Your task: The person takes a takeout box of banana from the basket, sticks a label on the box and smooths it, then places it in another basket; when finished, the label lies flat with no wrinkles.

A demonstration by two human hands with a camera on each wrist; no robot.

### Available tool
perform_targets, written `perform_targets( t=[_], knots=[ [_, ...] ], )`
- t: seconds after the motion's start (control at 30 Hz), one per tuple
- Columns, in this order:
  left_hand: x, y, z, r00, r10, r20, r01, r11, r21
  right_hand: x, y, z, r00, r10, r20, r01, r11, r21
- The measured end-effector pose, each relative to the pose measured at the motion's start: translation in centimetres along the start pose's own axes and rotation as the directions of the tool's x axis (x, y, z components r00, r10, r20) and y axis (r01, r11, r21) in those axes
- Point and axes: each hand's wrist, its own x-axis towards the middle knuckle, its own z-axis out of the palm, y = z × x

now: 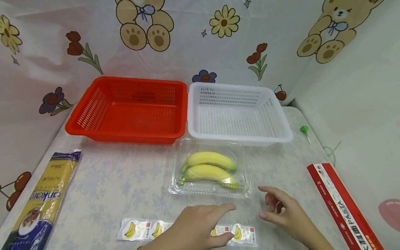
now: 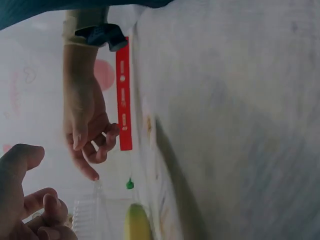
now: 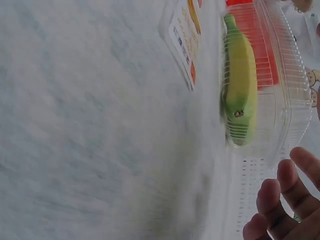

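Note:
Two yellow bananas (image 1: 212, 160) with greenish ends lie side by side inside a clear plastic clamshell box (image 1: 174, 188). My left hand (image 1: 191, 229) hovers in front of the box, thumb and forefinger apart and nothing held. Below it lies a strip of banana stickers (image 1: 130, 230), its middle hidden behind that hand. To the right of the box is my right hand (image 1: 284, 212), fingers loosely bent and holding nothing. In the right wrist view, its fingers (image 3: 287, 175) appear near the box's corner; whether they touch it I cannot tell.
Behind the box stand a red basket (image 1: 140, 134) and a white basket (image 1: 239, 135). A pasta packet (image 1: 40, 200) lies along the left edge, and a long red pasta box (image 1: 349, 215) along the right. A small green-topped item (image 1: 304, 129) sits at the back right.

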Motion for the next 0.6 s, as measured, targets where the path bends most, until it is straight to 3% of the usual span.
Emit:
perform_targets(
  t=[0.17, 0.33, 0.6],
  knots=[
    [0.4, 0.1, 2.5, 0.999, -0.003, 0.036, 0.001, 0.998, 0.066, -1.3, 0.4, 1.2, 0.995, -0.075, 0.071, 0.072, 0.996, 0.055],
    [0.7, -0.1, 4.1, 0.992, -0.029, 0.122, 0.024, 0.999, 0.035, -2.2, 0.9, 2.4, 0.976, -0.172, 0.133, 0.160, 0.982, 0.099],
    [0.3, -0.5, 5.7, 0.989, -0.030, 0.147, 0.022, 0.998, 0.055, -3.3, 1.3, 3.7, 0.965, -0.209, 0.158, 0.217, 0.975, -0.036]
  ],
)
